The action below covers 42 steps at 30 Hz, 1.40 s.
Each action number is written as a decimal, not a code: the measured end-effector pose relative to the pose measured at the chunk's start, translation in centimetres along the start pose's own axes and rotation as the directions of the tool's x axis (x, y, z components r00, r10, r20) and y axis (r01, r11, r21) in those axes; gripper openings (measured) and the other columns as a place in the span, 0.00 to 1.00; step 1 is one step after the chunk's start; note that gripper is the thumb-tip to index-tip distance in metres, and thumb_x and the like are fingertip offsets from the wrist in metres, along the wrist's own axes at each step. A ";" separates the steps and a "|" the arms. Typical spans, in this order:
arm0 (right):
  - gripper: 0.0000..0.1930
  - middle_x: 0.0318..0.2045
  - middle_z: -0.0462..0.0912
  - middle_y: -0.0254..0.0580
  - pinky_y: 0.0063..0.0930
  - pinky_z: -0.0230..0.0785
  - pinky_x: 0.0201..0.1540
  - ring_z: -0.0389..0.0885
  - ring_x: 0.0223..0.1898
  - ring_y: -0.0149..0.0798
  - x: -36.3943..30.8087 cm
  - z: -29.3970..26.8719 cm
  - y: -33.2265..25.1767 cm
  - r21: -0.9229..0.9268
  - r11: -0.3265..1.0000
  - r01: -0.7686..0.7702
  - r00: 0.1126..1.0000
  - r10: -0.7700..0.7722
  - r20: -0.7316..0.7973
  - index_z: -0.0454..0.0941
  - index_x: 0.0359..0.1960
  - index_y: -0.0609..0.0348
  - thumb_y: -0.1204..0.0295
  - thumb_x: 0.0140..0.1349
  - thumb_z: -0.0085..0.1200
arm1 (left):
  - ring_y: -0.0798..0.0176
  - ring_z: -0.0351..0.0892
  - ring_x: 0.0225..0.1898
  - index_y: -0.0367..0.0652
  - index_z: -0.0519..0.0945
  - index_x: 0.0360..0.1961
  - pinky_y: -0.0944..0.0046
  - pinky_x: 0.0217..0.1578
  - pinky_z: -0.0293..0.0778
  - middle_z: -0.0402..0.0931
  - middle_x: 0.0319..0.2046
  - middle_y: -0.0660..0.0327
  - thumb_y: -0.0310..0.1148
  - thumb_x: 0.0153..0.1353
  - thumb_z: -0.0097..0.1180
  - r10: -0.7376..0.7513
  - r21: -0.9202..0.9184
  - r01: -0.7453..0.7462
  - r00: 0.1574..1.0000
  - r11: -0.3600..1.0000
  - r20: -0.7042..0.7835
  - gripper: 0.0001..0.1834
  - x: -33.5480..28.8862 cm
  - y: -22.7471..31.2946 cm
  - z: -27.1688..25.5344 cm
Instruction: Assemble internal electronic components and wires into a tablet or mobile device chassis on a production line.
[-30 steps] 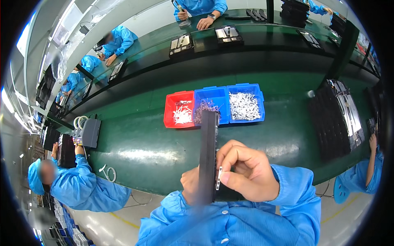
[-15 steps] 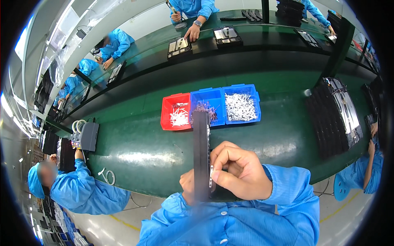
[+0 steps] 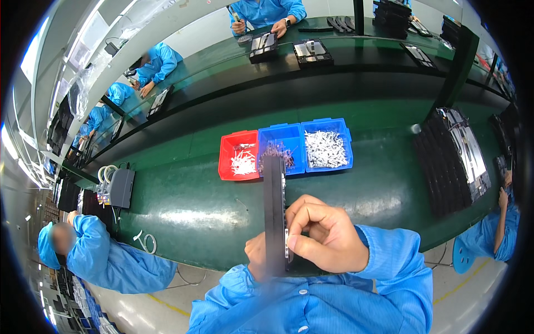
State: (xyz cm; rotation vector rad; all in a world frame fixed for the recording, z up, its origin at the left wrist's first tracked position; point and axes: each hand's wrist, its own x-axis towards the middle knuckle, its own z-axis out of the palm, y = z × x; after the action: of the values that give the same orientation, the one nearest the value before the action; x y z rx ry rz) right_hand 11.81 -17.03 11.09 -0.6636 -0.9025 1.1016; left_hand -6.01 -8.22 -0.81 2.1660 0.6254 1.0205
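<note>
A flat black device [image 3: 274, 217] stands on edge before me, its narrow side toward my view and small metal parts along its right face. My left hand [image 3: 256, 255] is closed on its left side, most of the fingers hidden behind it. Against the right face, my right hand [image 3: 325, 236] pinches a small whitish strip [image 3: 287, 239] between thumb and fingers. Just beyond the device's far end sit a red bin [image 3: 223, 158] of white slips, a blue bin [image 3: 281, 133] of thin pinkish pieces, and another blue bin [image 3: 347, 147] full of white pieces.
Stacked black devices [image 3: 445, 161] stand on the green table [image 3: 194, 192] at right. A grey box [image 3: 122, 188] with pale coiled tubes and a white cable loop [image 3: 147, 242] lie left. A post [image 3: 453, 83] rises from the far shelf. Co-workers in blue sit around.
My hands and the device have barely moved; the strip sits about the same place. Across the shelf, a person's hand has moved right and a device there has shifted. The left co-worker's arms have changed position.
</note>
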 end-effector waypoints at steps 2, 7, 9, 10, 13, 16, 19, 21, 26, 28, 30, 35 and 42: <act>0.03 0.44 0.74 0.45 0.24 0.69 0.50 0.74 0.45 0.30 0.0 0.0 0.1 0.009 1.000 -0.008 1.000 0.008 -0.006 0.78 0.35 0.66 0.85 0.64 0.59 | 0.57 0.83 0.22 0.36 0.82 0.31 0.61 0.23 0.76 0.79 0.23 0.56 0.21 0.46 0.69 0.028 -0.007 -0.028 0.999 1.000 -0.030 0.10 0.6 1.0 0.0; 0.04 0.44 0.74 0.45 0.24 0.69 0.49 0.74 0.45 0.30 -0.1 -0.1 0.2 0.019 1.000 -0.003 1.000 0.004 -0.017 0.76 0.33 0.66 0.85 0.64 0.58 | 0.57 0.85 0.24 0.34 0.84 0.36 0.60 0.25 0.78 0.81 0.25 0.55 0.20 0.49 0.68 0.047 0.010 -0.046 0.997 0.999 -0.054 0.11 1.0 1.7 -0.1; 0.05 0.44 0.74 0.45 0.24 0.69 0.49 0.74 0.44 0.30 -0.2 -0.2 0.3 0.007 1.000 0.010 1.000 -0.010 -0.007 0.76 0.33 0.65 0.85 0.63 0.58 | 0.57 0.86 0.25 0.33 0.85 0.41 0.61 0.26 0.79 0.83 0.27 0.55 0.20 0.50 0.68 0.012 0.012 -0.012 0.999 1.000 -0.049 0.14 0.8 1.7 0.0; 0.05 0.44 0.74 0.45 0.24 0.69 0.49 0.74 0.44 0.30 -0.2 -0.2 0.3 0.004 1.000 0.011 1.000 -0.011 -0.006 0.76 0.33 0.65 0.85 0.63 0.58 | 0.57 0.86 0.25 0.33 0.85 0.41 0.61 0.26 0.79 0.83 0.27 0.55 0.20 0.50 0.68 0.015 0.011 -0.014 0.999 1.000 -0.050 0.14 0.8 1.8 0.0; 0.05 0.44 0.73 0.45 0.24 0.69 0.49 0.74 0.44 0.30 -0.2 -0.4 0.5 0.009 1.000 0.022 1.000 -0.022 0.000 0.76 0.33 0.65 0.85 0.63 0.58 | 0.58 0.87 0.27 0.32 0.85 0.45 0.62 0.27 0.80 0.84 0.28 0.55 0.21 0.50 0.68 0.041 0.058 -0.038 0.997 0.998 -0.062 0.18 0.9 1.9 0.0; 0.05 0.44 0.73 0.44 0.24 0.69 0.47 0.74 0.43 0.29 -0.2 -0.5 0.4 -0.013 1.000 0.023 1.000 -0.023 0.001 0.76 0.33 0.65 0.86 0.63 0.58 | 0.58 0.87 0.27 0.30 0.84 0.49 0.62 0.27 0.80 0.84 0.28 0.55 0.20 0.51 0.68 0.064 0.068 -0.061 0.997 0.996 -0.037 0.21 0.8 1.6 -0.1; 0.05 0.44 0.73 0.44 0.23 0.69 0.46 0.74 0.42 0.29 -0.2 -0.5 0.4 -0.028 0.999 0.023 1.000 -0.023 0.001 0.76 0.32 0.65 0.86 0.62 0.58 | 0.58 0.87 0.27 0.30 0.84 0.50 0.62 0.27 0.80 0.84 0.28 0.55 0.20 0.51 0.68 0.068 0.048 -0.068 0.998 0.997 -0.002 0.21 1.0 1.6 -0.3; 0.05 0.44 0.73 0.44 0.23 0.69 0.46 0.74 0.42 0.29 -0.1 -0.6 0.4 -0.040 0.999 0.027 1.000 -0.027 0.007 0.76 0.32 0.65 0.86 0.62 0.57 | 0.58 0.87 0.27 0.29 0.83 0.50 0.62 0.27 0.80 0.84 0.28 0.55 0.20 0.51 0.68 0.107 0.065 -0.108 0.994 0.992 0.008 0.22 1.1 1.6 -0.3; 0.05 0.44 0.73 0.44 0.23 0.70 0.46 0.74 0.42 0.28 -0.1 -0.7 0.4 -0.033 0.999 0.026 1.000 -0.026 0.003 0.76 0.32 0.65 0.86 0.62 0.57 | 0.58 0.88 0.27 0.30 0.83 0.51 0.62 0.28 0.81 0.84 0.29 0.55 0.20 0.52 0.68 0.186 0.146 -0.188 0.982 0.971 0.028 0.22 1.6 2.0 -0.5; 0.05 0.43 0.73 0.44 0.23 0.70 0.46 0.74 0.42 0.28 -0.1 -0.7 0.3 -0.015 1.000 0.021 1.000 -0.021 0.001 0.75 0.32 0.65 0.86 0.62 0.58 | 0.58 0.88 0.28 0.30 0.83 0.51 0.62 0.28 0.81 0.85 0.29 0.55 0.20 0.52 0.68 0.205 0.165 -0.207 0.978 0.964 0.031 0.22 1.4 1.7 -0.4; 0.06 0.43 0.73 0.44 0.24 0.71 0.46 0.74 0.42 0.28 -0.1 -0.7 0.1 -0.057 0.998 0.010 1.000 -0.009 0.019 0.75 0.31 0.64 0.86 0.63 0.58 | 0.58 0.88 0.29 0.30 0.83 0.51 0.62 0.29 0.81 0.85 0.31 0.54 0.19 0.53 0.67 0.170 0.102 -0.171 0.985 0.980 0.021 0.22 0.9 1.2 -0.3; 0.06 0.43 0.73 0.44 0.24 0.71 0.46 0.75 0.43 0.29 -0.1 -0.8 0.2 -0.065 0.998 0.019 1.000 -0.017 0.026 0.75 0.32 0.64 0.86 0.63 0.58 | 0.59 0.89 0.29 0.30 0.83 0.51 0.62 0.29 0.81 0.86 0.33 0.54 0.20 0.54 0.67 0.242 0.135 -0.245 0.970 0.960 0.035 0.21 1.7 1.5 -0.4; 0.04 0.43 0.75 0.40 0.23 0.70 0.47 0.74 0.43 0.28 -0.2 -0.3 -0.2 0.069 0.988 -0.139 0.989 0.142 -0.045 0.75 0.36 0.65 0.85 0.64 0.55 | 0.63 0.87 0.26 0.29 0.79 0.59 0.65 0.25 0.79 0.86 0.32 0.55 0.20 0.56 0.65 0.295 0.210 -0.292 0.955 0.933 0.017 0.27 2.6 2.8 -0.6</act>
State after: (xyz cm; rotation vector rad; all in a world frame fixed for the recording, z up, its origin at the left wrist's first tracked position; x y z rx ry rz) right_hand 12.15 -17.27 11.01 -0.7055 -0.7830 1.2301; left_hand -4.54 -8.20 2.78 2.4956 0.4393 1.1705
